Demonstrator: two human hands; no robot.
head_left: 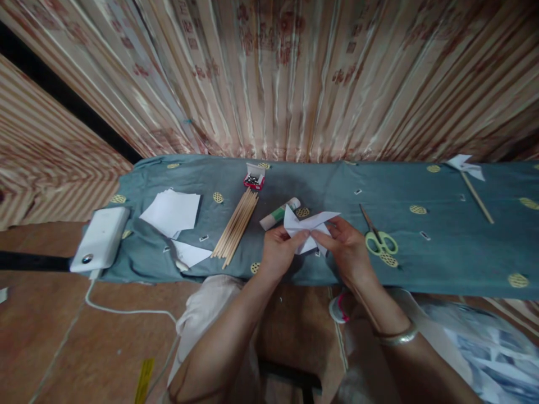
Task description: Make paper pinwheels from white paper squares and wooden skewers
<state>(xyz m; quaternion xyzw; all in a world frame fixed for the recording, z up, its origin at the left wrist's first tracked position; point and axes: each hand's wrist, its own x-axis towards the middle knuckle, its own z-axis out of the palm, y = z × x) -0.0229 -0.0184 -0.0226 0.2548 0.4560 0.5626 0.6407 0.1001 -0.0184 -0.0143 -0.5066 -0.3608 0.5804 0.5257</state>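
Between my two hands is a folded white paper pinwheel (310, 227), its points sticking up and out. My left hand (280, 247) pinches it from the left, thumb near the centre. On the other side, my right hand (346, 247) grips it with thumb and fingers, its thumb also close to the middle. Just behind my left hand lies a glue stick (279, 214) with a green and white label. Scissors (379, 238) with pale green handles rest right of my right hand. A bundle of wooden sticks (236, 227) lies to the left.
A small red box of metal pins (254, 177) stands open behind the sticks. White paper squares (172, 210) and a paper piece (191, 253) lie left, beside a white power bank (101, 238) with a cable. A pinwheel on a stick (475, 196) lies far right on the green cloth (463, 252).
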